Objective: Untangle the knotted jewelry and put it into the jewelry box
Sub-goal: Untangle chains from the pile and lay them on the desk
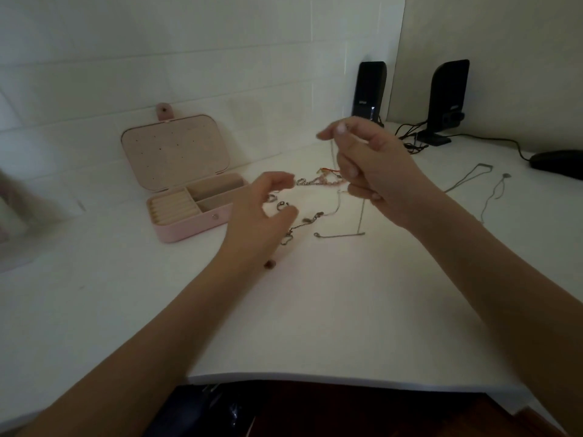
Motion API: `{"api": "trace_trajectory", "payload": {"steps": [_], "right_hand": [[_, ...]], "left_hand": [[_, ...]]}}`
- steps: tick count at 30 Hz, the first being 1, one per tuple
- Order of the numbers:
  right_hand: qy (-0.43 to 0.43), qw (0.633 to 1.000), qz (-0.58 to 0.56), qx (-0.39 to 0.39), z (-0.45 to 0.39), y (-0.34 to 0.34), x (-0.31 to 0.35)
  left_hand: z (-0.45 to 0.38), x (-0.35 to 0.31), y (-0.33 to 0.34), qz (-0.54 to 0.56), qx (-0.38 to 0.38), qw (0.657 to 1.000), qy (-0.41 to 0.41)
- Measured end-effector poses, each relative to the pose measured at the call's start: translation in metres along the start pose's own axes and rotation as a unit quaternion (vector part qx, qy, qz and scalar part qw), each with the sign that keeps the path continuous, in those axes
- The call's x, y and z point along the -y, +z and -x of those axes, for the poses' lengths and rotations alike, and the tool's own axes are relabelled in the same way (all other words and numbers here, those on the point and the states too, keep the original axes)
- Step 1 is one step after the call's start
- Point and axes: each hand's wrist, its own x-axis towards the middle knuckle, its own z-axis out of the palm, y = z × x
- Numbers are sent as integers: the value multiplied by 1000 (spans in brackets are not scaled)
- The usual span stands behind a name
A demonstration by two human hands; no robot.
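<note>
The right hand (375,171) is raised above the table (315,310), thumb and forefinger pinching a thin silver chain (332,156) that hangs down toward the knotted jewelry (310,197) lying between the hands. The left hand (262,212) hovers over that tangle with fingers loosely curled, holding nothing I can see. The chains look light, limp and snag-prone, best taken near a clasp. The pink jewelry box (189,197) stands open, far left.
</note>
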Motion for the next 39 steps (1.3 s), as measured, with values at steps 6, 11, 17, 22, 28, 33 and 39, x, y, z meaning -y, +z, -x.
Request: {"api": "trace_trajectory", "payload": {"steps": [6, 11, 17, 22, 28, 33, 39], "right_hand": [[-8, 991, 65, 114, 6, 20, -7], [88, 991, 99, -13, -4, 1, -17], [162, 987, 11, -22, -9, -17, -23], [180, 980, -63, -50, -14, -32, -20], [181, 959, -173, -133, -15, -45, -16], [77, 959, -203, -183, -10, -53, -11], [20, 961, -222, -162, -6, -56, -4]], "left_hand": [[3, -9, 18, 232, 192, 953, -26], [0, -7, 11, 227, 129, 958, -118], [-2, -7, 8, 184, 87, 970, -132], [-4, -7, 4, 176, 64, 974, -126], [-4, -2, 2, 124, 42, 988, -84], [2, -2, 0, 48, 9, 997, -51], [11, -13, 3, 37, -34, 999, -19]]}}
